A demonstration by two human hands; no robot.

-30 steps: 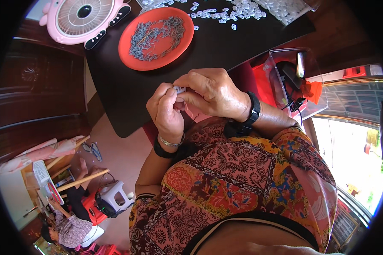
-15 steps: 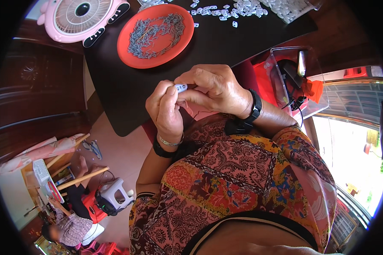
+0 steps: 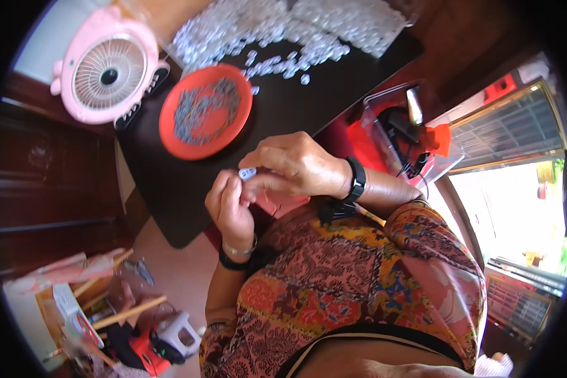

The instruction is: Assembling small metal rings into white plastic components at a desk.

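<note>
A small white plastic piece with dark holes [image 3: 247, 173] is pinched between the thumb and forefinger of my right hand [image 3: 305, 165]. My left hand [image 3: 234, 211] is closed just left of it, thumb and fingers pressed together close to the piece; whatever those fingertips hold is hidden. Both hands are in front of my body at the near table edge. Beyond them, an orange-red plate [image 3: 198, 150] bears a heap of thin grey screw- or nail-like pins [image 3: 192, 113]. Loose white pieces [image 3: 277, 66] of similar look are scattered behind the plate.
A pink fan [image 3: 110, 75] stands left of the plate on the black table [image 3: 170, 208]. Clear trays of white pieces [image 3: 353, 25] fill the far side. At right is a clear bin [image 3: 390, 142] with dark and red items. Another person sits at lower left.
The view has shifted, so the table, plate and fan appear lower and more white pieces show at the far side. The right hand still pinches the white piece, close to the left fingertips.
</note>
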